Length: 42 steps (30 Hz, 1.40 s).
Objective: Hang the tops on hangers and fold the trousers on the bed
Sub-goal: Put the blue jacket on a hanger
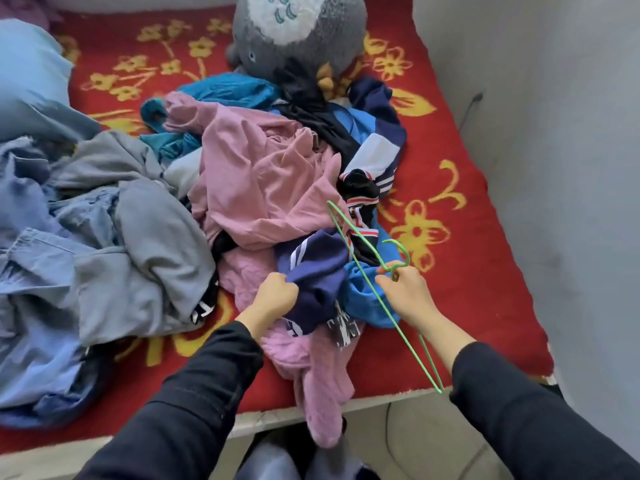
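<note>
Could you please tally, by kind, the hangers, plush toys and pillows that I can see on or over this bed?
Thin green wire hanger, held by the right hand: 1
Round grey plush toy: 1
Light blue pillow: 1
Total: 3

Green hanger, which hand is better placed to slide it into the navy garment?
Right hand: it holds the green hanger just below its hook, right beside the navy garment, which the left hand grips.
</note>
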### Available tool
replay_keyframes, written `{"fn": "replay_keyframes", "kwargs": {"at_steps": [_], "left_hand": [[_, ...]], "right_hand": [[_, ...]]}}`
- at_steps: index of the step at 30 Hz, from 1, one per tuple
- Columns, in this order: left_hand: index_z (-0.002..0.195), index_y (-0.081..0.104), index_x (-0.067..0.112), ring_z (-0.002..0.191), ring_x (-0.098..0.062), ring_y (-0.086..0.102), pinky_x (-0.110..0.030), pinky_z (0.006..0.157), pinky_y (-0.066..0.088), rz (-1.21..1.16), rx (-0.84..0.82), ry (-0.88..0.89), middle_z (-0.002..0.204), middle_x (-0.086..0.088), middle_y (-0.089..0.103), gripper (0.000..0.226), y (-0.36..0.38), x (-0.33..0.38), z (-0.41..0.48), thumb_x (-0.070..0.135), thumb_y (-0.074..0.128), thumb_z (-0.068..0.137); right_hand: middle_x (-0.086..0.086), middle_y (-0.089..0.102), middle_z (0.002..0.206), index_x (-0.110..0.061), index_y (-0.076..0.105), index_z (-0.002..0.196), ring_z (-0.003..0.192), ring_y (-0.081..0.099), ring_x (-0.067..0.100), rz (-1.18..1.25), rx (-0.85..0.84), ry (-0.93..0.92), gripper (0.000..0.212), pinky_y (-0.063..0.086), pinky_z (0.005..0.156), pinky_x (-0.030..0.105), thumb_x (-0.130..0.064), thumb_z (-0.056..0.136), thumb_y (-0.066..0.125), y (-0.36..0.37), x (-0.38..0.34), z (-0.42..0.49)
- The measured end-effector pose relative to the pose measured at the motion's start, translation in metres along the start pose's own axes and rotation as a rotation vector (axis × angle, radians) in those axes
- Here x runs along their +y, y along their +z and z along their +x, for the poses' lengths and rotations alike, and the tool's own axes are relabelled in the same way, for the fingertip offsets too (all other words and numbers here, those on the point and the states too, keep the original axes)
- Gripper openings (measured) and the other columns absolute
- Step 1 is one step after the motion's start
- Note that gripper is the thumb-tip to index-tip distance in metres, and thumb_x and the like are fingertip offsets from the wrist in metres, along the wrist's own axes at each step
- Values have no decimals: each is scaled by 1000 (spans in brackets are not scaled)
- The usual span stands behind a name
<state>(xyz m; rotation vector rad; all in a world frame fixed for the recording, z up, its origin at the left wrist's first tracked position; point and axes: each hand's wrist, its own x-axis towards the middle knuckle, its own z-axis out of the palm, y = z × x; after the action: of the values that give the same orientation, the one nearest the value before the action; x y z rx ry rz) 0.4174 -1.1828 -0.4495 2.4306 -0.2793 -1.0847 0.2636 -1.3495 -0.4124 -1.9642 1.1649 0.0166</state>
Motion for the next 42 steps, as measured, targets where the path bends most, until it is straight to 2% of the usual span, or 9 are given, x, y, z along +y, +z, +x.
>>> {"fn": "replay_keyframes", "kwargs": {"at_steps": [6, 10, 15, 18, 23, 28, 34, 38, 42], "left_hand": [[86, 65, 8, 64, -7, 57, -14, 56, 44, -578, -109, 281, 80, -3, 64, 14, -88, 110, -43, 4, 54, 92], [90, 65, 9, 81, -18, 61, -29, 77, 48, -927, -240, 393, 86, -8, 66, 16, -142, 163, -97, 7, 51, 95], [87, 61, 2, 58, -14, 68, -20, 51, 52, -1125, -361, 604, 65, -6, 70, 25, -217, 211, -162, 8, 40, 99], [95, 59, 4, 58, -16, 67, -22, 49, 51, -1169, -237, 687, 68, -6, 68, 20, -262, 229, -183, 12, 42, 100], [86, 61, 8, 58, -12, 58, -26, 62, 46, -1206, -100, 718, 67, -1, 61, 26, -327, 217, -180, 15, 40, 99], [92, 62, 23, 73, -11, 61, -28, 69, 46, -1195, -90, 650, 79, 3, 65, 14, -349, 189, -174, 31, 51, 92], [78, 58, 18, 43, -8, 53, -15, 41, 41, -1152, 39, 675, 55, 5, 58, 12, -372, 181, -176, 25, 57, 88], [113, 63, 10, 97, -29, 65, -44, 91, 51, -1047, 84, 739, 106, -14, 70, 23, -388, 174, -176, 15, 58, 91], [120, 62, 14, 101, -24, 66, -32, 75, 54, -824, 248, 762, 113, -10, 70, 29, -382, 168, -173, 15, 62, 91]], "right_hand": [[4, 63, 77, -7, 62, 110, 67, 53, 14, 10, -69, -98, 43, 39, 60, 25, -17, 73, 81, -21, -27, -6], [-22, 63, 106, -30, 54, 115, 89, 58, -13, 184, -93, -205, 69, 39, 68, 1, -24, 58, 92, -45, -62, -17], [-16, 64, 69, -22, 68, 83, 61, 52, -2, 312, 36, -317, 20, 40, 57, 23, -19, 72, 84, -74, -122, -28], [-17, 55, 51, -24, 64, 58, 50, 43, -2, 475, 99, -346, 32, 36, 48, 19, -7, 83, 71, -98, -162, -33], [-11, 60, 51, -3, 66, 72, 45, 54, 1, 549, 67, -421, 15, 41, 43, 15, -6, 87, 67, -162, -246, -48], [-4, 63, 59, -14, 62, 67, 51, 59, 8, 460, 105, -508, 21, 44, 45, 19, -10, 87, 66, -208, -328, -58], [2, 67, 73, -7, 66, 82, 61, 63, 12, 574, 169, -723, 8, 48, 54, 23, -15, 82, 69, -265, -413, -92], [0, 70, 75, -12, 70, 77, 71, 67, 12, 734, 228, -842, 5, 52, 63, 23, -12, 82, 69, -293, -439, -111], [12, 65, 85, -1, 67, 87, 79, 63, 23, 699, 252, -806, 10, 48, 73, 33, -11, 85, 66, -291, -443, -115]]}}
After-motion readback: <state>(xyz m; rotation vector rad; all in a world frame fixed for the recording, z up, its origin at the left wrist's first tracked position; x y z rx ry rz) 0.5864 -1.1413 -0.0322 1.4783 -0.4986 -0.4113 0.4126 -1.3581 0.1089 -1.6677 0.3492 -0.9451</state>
